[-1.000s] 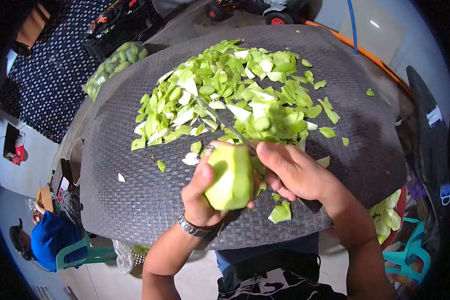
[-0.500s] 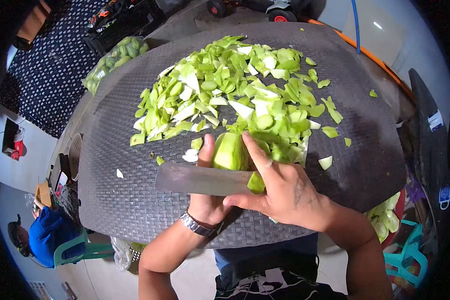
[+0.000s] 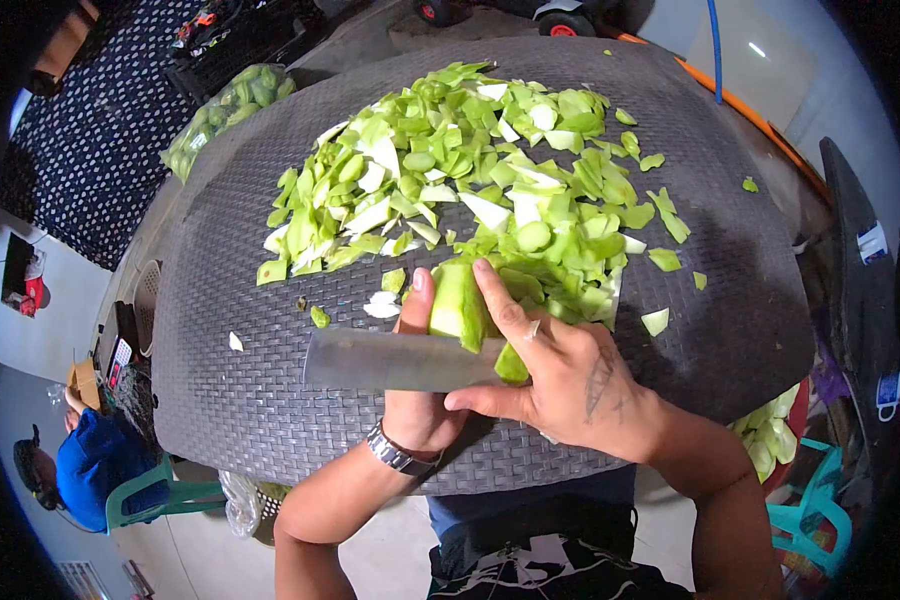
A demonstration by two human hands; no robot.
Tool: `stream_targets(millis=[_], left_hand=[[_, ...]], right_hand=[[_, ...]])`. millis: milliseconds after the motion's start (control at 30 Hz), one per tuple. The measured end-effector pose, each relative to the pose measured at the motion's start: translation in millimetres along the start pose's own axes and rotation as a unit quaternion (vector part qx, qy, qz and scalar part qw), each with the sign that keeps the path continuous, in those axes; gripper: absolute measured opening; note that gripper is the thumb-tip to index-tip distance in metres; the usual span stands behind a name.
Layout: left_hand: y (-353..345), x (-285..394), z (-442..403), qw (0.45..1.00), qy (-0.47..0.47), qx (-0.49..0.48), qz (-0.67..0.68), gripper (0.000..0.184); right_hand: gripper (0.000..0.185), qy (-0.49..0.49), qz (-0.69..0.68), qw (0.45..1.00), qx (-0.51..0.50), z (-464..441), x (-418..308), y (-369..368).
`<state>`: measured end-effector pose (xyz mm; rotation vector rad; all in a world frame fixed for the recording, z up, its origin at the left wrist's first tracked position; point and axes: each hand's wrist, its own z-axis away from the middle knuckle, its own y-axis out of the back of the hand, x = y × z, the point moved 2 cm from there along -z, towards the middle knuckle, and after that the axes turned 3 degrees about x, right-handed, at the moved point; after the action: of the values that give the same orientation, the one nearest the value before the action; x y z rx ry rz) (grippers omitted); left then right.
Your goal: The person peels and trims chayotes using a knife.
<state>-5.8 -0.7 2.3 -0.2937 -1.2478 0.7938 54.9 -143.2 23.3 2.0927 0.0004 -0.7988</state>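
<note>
Evidently the paring is well advanced: a broad heap of green peelings (image 3: 420, 160) covers the desk's (image 3: 220, 300) far middle, while the pale green fruit (image 3: 452, 298) sits just nearer, between the two hands. The left hand (image 3: 418, 415) cups it, thumb along its left side, other fingers mostly hidden. The right hand (image 3: 575, 385) is closed on the knife (image 3: 400, 362), its handle covered, index finger stretched against the fruit. Flat facets show on the fruit, though a greener strip remains on its right. At far left, a bag of green produce (image 3: 235, 110) looks uncut; pale pieces (image 3: 765, 440) lie at near right.
</note>
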Motion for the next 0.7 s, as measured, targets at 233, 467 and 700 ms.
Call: stream_targets(millis=[233,467,700], left_hand=[[3.9,-1.2,-4.2,1.0,-0.016,0.01,0.016,0.073],[6.2,-2.1,-2.1,1.0,-0.029,0.002,-0.002,0.073],[21.1,-12.6,-3.4,0.998,-0.048,0.036,0.003,0.063]], right_hand=[[0.096,0.035,0.013,0.998,0.058,-0.1,10.1,-2.4],[0.092,-0.04,-0.028,0.999,-0.015,0.0,1.4,10.4],[0.087,0.003,-0.088,0.996,0.022,-3.9,7.0,18.5]])
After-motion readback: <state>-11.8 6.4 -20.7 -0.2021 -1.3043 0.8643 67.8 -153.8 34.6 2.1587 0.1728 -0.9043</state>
